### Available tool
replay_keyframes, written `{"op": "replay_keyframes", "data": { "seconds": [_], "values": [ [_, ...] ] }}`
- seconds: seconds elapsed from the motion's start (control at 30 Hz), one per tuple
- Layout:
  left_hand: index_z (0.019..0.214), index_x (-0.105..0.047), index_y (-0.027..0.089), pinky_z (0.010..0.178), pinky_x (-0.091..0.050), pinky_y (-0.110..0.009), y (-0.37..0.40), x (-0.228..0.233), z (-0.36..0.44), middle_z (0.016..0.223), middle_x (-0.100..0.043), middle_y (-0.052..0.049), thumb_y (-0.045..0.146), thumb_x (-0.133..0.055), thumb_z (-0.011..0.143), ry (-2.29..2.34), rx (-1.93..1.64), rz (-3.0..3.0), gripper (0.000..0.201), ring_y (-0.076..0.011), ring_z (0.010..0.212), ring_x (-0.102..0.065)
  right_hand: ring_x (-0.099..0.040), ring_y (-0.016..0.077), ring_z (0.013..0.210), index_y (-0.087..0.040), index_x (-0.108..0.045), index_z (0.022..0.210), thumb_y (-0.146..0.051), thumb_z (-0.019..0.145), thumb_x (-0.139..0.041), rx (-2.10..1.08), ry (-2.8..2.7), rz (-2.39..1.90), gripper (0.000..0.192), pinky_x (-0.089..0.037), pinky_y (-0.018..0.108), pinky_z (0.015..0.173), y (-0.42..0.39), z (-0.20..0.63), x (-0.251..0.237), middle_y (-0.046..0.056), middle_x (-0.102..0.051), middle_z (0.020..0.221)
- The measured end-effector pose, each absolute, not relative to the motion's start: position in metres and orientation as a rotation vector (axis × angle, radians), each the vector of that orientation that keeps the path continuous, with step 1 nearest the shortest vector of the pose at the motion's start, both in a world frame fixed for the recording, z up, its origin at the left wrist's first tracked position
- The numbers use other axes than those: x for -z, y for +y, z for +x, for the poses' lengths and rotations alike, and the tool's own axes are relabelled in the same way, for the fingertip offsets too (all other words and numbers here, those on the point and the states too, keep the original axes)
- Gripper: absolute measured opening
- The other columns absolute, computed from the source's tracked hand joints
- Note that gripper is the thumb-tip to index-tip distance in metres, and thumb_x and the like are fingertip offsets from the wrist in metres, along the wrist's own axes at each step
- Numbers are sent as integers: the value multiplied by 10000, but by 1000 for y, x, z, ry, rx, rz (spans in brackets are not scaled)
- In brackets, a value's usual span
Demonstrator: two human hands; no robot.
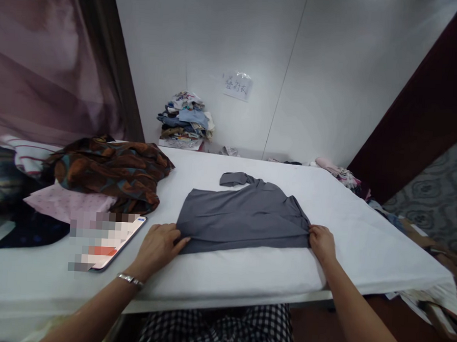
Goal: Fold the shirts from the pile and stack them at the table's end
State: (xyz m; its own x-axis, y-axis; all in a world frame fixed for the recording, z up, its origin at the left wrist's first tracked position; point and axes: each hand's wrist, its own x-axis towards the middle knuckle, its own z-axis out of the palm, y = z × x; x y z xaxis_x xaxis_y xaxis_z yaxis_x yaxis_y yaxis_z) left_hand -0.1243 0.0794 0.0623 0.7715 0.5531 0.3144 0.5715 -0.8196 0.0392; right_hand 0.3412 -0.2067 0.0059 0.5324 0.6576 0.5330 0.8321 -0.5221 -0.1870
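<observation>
A dark grey shirt point(245, 218) lies partly folded on the white-covered table point(366, 249), one sleeve sticking out at its far side. At the shirt's near left corner, my left hand point(161, 244) grips the cloth between thumb and fingers; a silver watch or bracelet point(130, 279) is on that wrist. My right hand point(322, 242) pinches the shirt's right edge. The fabric between both hands lies fairly flat, with a few creases running across it.
Left of my left hand is a phone point(119, 244), partly pixelated. Beyond it lie a brown patterned garment point(113, 170), a pink cloth point(69, 203) and other clothes. A stack of folded clothes point(187, 118) stands by the back wall. More clothes point(343, 174) lie along the right edge.
</observation>
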Motion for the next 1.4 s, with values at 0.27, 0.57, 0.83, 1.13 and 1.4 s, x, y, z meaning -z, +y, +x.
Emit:
{"op": "replay_keyframes", "data": {
  "seconds": [0.27,0.57,0.83,1.13,1.4],
  "values": [
    [1239,-609,200,1080,-356,-497,89,-46,-106,1436,-484,-140,504,-517,876,-863,721,-2960,482,-318,1328,-431,-608,267,1087,-200,-732,960,-275,843,-448,536,-1301,-2122,316,-447,460,980,-181,309,-25,92,-703,1111],
    [1279,-585,202,1081,-392,-456,114,-35,-87,1420,-513,-116,465,-455,910,-988,512,-3134,472,-262,1293,-493,-264,286,1430,-267,-452,1425,-522,939,-387,-105,-1601,-2364,553,-227,562,1133,-142,253,-21,97,-329,1534],
    [1267,-556,139,1028,-412,-450,178,-62,-31,1396,-508,-186,382,-419,925,-1256,458,-2870,441,-286,1303,-468,-396,284,1365,-230,-597,1296,-497,918,-432,-127,-1478,-2214,491,-303,534,1116,-125,274,-31,111,-494,1429],
    [1104,-625,182,993,-398,-432,210,-40,16,1249,-609,-133,282,-425,910,-1342,495,-2909,296,-272,1196,-526,-579,262,1169,-192,-669,1148,-275,892,-481,-127,-1496,-2211,328,-422,398,1019,54,308,-88,101,-658,1218],
    [882,-579,182,898,-409,-392,209,-34,13,964,-649,-85,221,-486,857,-1398,701,-2940,104,-238,998,-576,-569,301,1124,-165,-653,1080,-188,715,-706,-367,-1412,-2130,370,-398,441,976,188,289,-63,131,-670,1122]
  ]
}}
